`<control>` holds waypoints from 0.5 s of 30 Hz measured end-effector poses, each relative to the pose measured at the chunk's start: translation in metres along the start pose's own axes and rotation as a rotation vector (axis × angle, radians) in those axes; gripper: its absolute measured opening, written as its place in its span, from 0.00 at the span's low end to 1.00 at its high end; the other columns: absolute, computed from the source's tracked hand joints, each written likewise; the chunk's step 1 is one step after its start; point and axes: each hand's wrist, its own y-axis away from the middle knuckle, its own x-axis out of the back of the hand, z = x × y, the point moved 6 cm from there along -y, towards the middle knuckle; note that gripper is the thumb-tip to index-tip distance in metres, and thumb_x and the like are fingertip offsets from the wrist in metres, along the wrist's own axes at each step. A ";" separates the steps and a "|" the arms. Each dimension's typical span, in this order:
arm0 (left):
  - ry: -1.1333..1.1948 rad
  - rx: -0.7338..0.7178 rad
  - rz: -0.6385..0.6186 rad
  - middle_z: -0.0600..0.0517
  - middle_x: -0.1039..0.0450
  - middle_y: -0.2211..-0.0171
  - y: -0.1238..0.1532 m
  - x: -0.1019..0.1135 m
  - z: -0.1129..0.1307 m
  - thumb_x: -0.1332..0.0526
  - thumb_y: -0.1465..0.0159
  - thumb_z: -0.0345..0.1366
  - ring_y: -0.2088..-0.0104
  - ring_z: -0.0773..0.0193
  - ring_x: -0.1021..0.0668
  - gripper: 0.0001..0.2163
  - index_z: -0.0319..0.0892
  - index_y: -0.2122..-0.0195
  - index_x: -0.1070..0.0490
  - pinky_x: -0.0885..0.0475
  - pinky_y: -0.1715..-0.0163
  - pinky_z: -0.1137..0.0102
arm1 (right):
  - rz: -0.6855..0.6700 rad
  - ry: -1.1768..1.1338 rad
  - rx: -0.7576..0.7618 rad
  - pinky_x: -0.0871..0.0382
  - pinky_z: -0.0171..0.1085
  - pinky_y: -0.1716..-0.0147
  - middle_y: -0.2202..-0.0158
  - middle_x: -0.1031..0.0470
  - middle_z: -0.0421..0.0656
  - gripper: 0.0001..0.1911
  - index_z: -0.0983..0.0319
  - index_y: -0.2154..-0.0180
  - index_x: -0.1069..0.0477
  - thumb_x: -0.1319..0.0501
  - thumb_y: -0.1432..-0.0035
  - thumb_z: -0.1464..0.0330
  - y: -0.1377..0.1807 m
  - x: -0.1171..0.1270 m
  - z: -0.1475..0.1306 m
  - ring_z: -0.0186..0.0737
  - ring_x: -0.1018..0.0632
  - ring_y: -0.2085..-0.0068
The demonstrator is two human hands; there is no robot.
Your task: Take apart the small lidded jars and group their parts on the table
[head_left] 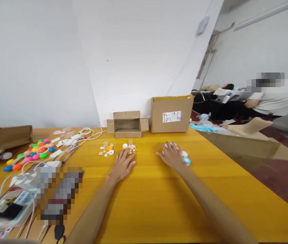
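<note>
My left hand lies flat on the yellow table with its fingers stretched out. Its fingertips reach a scatter of small white and orange plastic parts. My right hand rests palm down over some white round pieces, fingers spread. A teal-rimmed round piece and a white disc lie just right of that hand. Neither hand grips anything that I can see.
A small open cardboard box and a larger closed box stand at the back edge. Colourful round pieces, white cables and a power strip crowd the left. A seated person is at the far right.
</note>
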 end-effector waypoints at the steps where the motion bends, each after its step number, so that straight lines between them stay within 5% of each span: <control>1: -0.001 0.000 -0.007 0.48 0.41 0.35 0.000 -0.001 -0.001 0.49 0.30 0.42 0.37 0.52 0.37 0.18 0.53 0.39 0.35 0.37 0.40 0.52 | 0.002 -0.014 0.022 0.40 0.54 0.50 0.50 0.26 0.57 0.19 0.61 0.53 0.26 0.45 0.36 0.56 0.001 -0.001 0.002 0.63 0.31 0.45; 15: 0.016 -0.005 0.043 0.48 0.40 0.35 0.003 0.000 0.002 0.50 0.30 0.43 0.37 0.53 0.37 0.18 0.54 0.40 0.36 0.35 0.41 0.53 | 0.089 -0.170 0.207 0.35 0.55 0.51 0.45 0.27 0.55 0.18 0.57 0.57 0.26 0.49 0.35 0.54 0.016 -0.009 0.022 0.60 0.30 0.43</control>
